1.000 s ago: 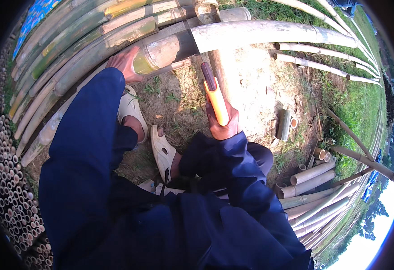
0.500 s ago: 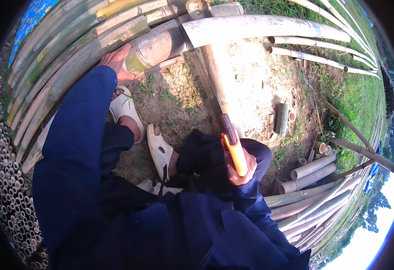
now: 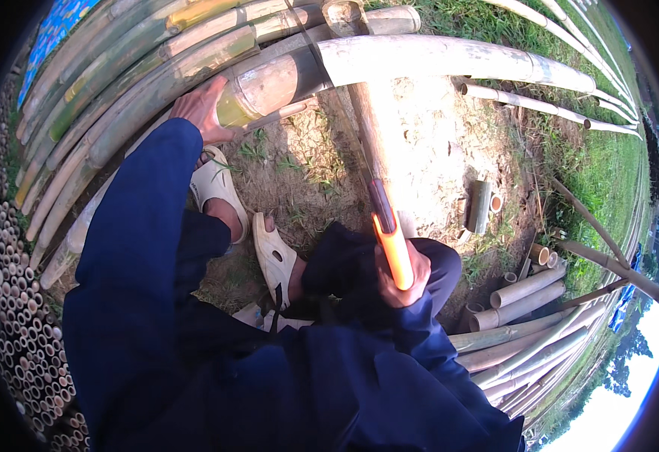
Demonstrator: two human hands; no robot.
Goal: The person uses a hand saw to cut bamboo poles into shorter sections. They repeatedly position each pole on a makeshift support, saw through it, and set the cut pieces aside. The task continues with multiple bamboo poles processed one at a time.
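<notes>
Far side of the right hand [image 3: 415, 274] clamped on that saw [image 3: 394, 252], the bamboo pole [image 3: 420, 57] runs left-right crossways to it, left hand [image 3: 203, 110] gripping its left end

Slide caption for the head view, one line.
Left hand on a thick bamboo pole, right hand gripping an orange-handled saw.

Room over the sunlit ground [image 3: 435, 143] right of the saw [image 3: 394, 252] — thick bamboo pole [image 3: 450, 59] blocks beyond
</notes>
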